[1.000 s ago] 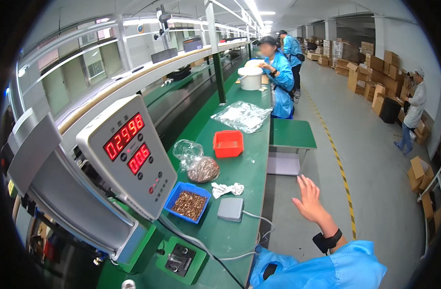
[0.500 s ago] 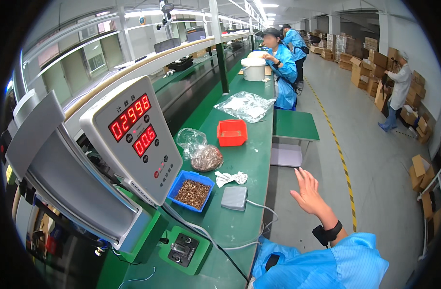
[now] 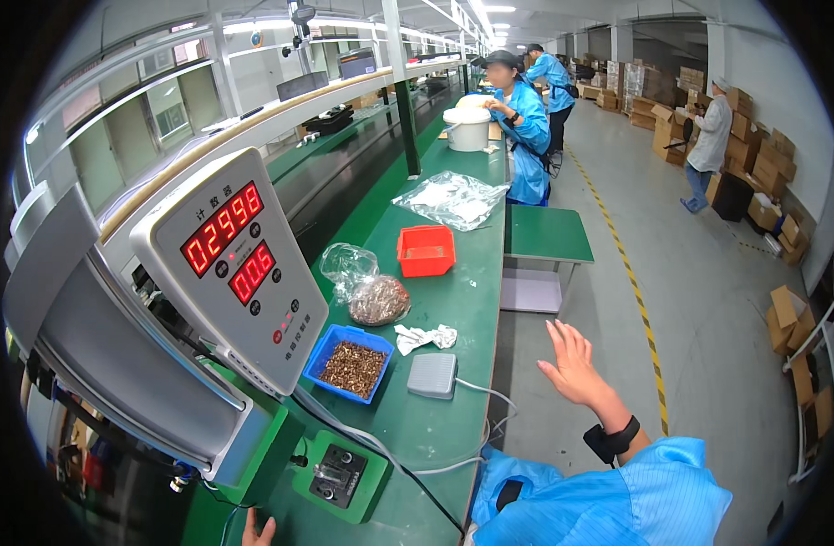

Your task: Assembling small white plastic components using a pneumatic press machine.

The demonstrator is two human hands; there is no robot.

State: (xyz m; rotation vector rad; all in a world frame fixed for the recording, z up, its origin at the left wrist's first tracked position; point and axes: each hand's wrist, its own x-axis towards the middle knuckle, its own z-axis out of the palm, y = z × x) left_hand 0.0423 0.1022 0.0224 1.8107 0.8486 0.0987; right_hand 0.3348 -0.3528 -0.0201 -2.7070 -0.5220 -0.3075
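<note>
Right hand [image 3: 575,369] spread wide, empty, beside desk [image 3: 435,429]; left hand [image 3: 257,534] near green control box [image 3: 338,475], mostly cropped, cannot tell grip; many metal pieces [image 3: 353,368] left in blue tray [image 3: 337,389], with no finished part in view.

- black fixture [image 3: 338,475] with small knobs, sitting flat on a green base [image 3: 371,491]
- grey pedal [image 3: 432,375], boxy, lying on the green bench [image 3: 435,424], its grey cable [image 3: 476,388] looping off to the right
</note>
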